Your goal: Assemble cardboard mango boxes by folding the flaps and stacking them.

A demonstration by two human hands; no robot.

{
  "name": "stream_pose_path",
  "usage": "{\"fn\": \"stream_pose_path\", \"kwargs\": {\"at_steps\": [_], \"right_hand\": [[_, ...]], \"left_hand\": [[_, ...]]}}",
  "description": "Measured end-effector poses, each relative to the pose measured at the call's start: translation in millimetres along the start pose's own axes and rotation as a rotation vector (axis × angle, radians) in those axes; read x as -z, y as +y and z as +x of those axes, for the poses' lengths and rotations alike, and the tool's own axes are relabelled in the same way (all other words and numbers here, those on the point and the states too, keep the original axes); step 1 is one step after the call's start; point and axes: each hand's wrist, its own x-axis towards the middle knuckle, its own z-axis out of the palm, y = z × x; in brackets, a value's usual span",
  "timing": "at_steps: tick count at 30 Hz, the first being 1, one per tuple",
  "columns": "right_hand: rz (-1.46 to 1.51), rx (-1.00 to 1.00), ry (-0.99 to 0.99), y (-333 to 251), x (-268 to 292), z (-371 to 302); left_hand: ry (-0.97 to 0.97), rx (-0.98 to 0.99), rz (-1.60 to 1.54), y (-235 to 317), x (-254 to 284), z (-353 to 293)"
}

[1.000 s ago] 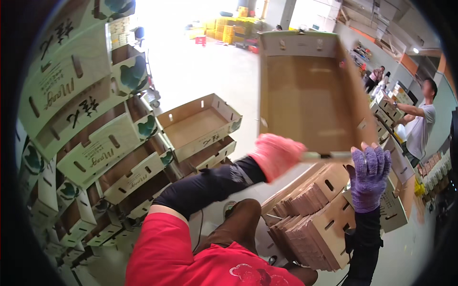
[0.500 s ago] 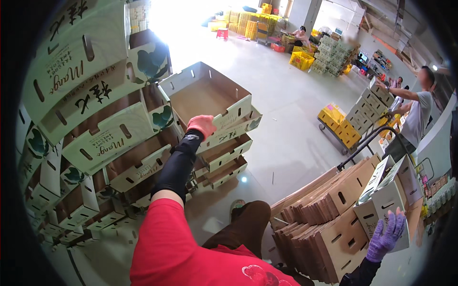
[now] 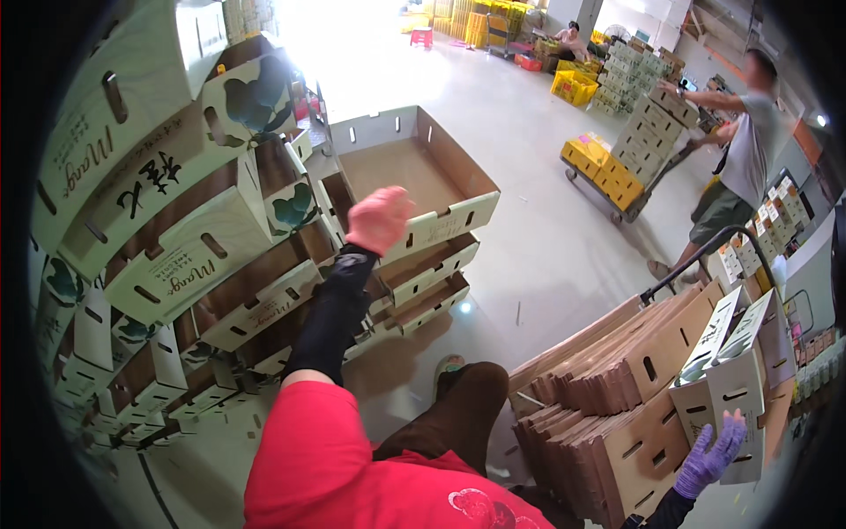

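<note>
My left hand, in a pink-red glove, is closed at the near left corner of an open, shallow cardboard tray box. Its fingers curl over the wall; their far side is hidden. The tray box is white outside, brown inside, with slots in its walls, and tops a stack of similar trays. At the lower right my right hand, in a purple glove with bare fingertips, has its fingers stretched out. It lies against a white, partly folded carton that leans on the stack of flattened cardboard.
Tall stacks of open white boxes fill the left side. Beyond the flat cardboard is a black trolley handle. On the right a person stands at a cart with yellow crates and stacked boxes. Another person is farther back.
The top tray box has shifted right over the stack, and my left hand has moved slightly up and right. The person with the cart appears farther left. My right hand stays by the carton.
</note>
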Motion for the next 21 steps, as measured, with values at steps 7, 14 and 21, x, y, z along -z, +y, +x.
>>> {"fn": "stream_pose_path", "kwargs": {"at_steps": [7,14,21], "right_hand": [[-0.112,-0.209,0.025,41.4,7.8,-23.9],[-0.078,-0.191,-0.035,42.2,-8.3,-39.5],[-0.097,-0.114,-0.09,25.9,-8.2,-34.0]], "left_hand": [[-0.338,0.408,0.246,-85.6,-7.1,-61.8],[-0.985,0.166,0.53,-82.8,-23.3,-66.8],[-0.898,0.284,0.625,-91.9,-38.0,-73.9]]}}
